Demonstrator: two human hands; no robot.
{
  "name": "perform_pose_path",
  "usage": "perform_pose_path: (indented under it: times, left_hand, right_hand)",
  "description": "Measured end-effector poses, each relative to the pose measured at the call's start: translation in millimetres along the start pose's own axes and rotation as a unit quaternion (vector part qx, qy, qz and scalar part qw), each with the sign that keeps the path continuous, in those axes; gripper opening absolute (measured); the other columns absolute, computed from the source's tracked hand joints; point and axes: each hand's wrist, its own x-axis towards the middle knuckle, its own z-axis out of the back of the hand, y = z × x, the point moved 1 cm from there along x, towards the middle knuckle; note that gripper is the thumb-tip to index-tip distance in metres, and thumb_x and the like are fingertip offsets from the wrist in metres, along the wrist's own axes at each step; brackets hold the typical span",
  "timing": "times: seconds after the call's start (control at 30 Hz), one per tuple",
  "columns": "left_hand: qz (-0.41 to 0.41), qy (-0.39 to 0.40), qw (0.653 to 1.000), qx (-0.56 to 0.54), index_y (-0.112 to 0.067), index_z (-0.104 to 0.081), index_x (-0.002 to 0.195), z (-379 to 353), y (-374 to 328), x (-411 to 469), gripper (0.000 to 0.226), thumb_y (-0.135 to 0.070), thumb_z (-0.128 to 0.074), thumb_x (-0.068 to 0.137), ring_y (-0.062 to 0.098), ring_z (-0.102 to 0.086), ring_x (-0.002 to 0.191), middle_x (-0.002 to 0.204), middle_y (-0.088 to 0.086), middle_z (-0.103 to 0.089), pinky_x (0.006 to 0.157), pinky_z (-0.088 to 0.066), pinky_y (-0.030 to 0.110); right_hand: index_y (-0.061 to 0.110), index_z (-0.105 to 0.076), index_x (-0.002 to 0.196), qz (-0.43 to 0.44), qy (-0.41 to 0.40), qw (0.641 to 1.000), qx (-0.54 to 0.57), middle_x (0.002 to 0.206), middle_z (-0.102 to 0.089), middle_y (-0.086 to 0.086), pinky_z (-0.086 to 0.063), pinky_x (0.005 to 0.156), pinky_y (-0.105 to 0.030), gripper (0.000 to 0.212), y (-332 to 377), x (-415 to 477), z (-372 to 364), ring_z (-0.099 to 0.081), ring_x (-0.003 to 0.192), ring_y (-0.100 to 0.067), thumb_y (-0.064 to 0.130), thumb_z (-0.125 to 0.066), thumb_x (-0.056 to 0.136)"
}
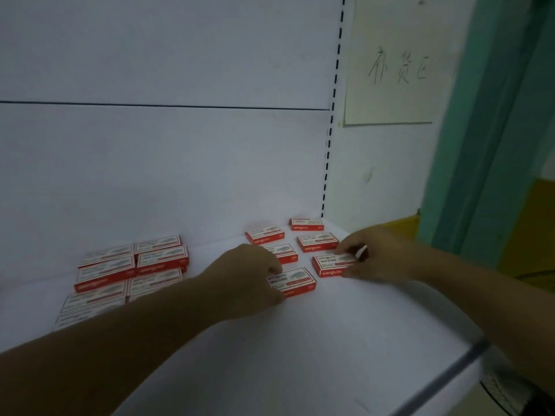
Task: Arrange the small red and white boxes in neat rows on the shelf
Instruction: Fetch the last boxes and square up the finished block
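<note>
**Boxes lined up on white shelf**

White shelf (300, 340), head view — left hand (249, 277) pinches the near box (295, 280); right hand (378, 253) grips the box beside it (329, 265). Loose boxes (129, 265) sit left.

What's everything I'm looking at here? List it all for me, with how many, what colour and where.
Boxes set out singly: six, red and white, right part of the shelf in two columns of three; each hand touches a front one.
Boxes bunched together: at least eight, some seemingly stacked, red and white, left part of the shelf.
Shelf: one, white, with a grey front edge.
Back panel: white, behind the shelf, with a slotted upright at its right.
Paper sign: one, pale, handwritten, on the wall at upper right.
Frame: teal, far right.
Left hand: on the front box of the left column.
Right hand: on the front box of the right column.
</note>
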Motion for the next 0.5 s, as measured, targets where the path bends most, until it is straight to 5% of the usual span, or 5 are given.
perform_pose_path:
  times: [0.17, 0.33, 0.5]
  left_hand:
    - [0.071, -0.129, 0.989, -0.01, -0.025, -0.065, 0.11, 44, 57, -54, 0.038, -0.036, -0.07, 0.074, 0.011, -0.055, 0.087, 0.098, -0.007, -0.062, 0.083, -0.047, 0.029]
    - [0.22, -0.116, 0.968, -0.021, -0.03, -0.067, 0.105, 73, 118, -126, 0.031, -0.035, -0.071, 0.074, 0.005, -0.056, 0.087, 0.098, -0.013, -0.062, 0.084, -0.051, 0.032]
    - [0.263, -0.098, 0.96, -0.019, -0.029, -0.066, 0.106, 58, 140, -149, 0.029, -0.032, -0.07, 0.078, 0.004, -0.055, 0.09, 0.103, -0.014, -0.061, 0.085, -0.048, 0.026]
  right_hand:
    - [0.032, -0.072, 0.097, 0.085, -0.055, 0.994, 0.033, 0.082, -0.067, 0.02, -0.042, 0.063, -0.004, 0.034, 55, 26, -3, -0.06, 0.069, 0.006, 0.044, -0.077, 0.065]
    - [0.029, -0.068, 0.101, 0.222, -0.077, 0.972, -0.001, 0.093, -0.07, 0.012, -0.05, 0.073, -0.026, 0.036, 155, 56, -35, -0.059, 0.077, -0.004, 0.051, -0.069, 0.072]
    - [0.026, -0.067, 0.106, 0.261, -0.08, 0.962, -0.022, 0.108, -0.067, 0.007, -0.039, 0.08, -0.025, 0.038, 205, 77, -71, -0.056, 0.095, -0.012, 0.051, -0.062, 0.077]
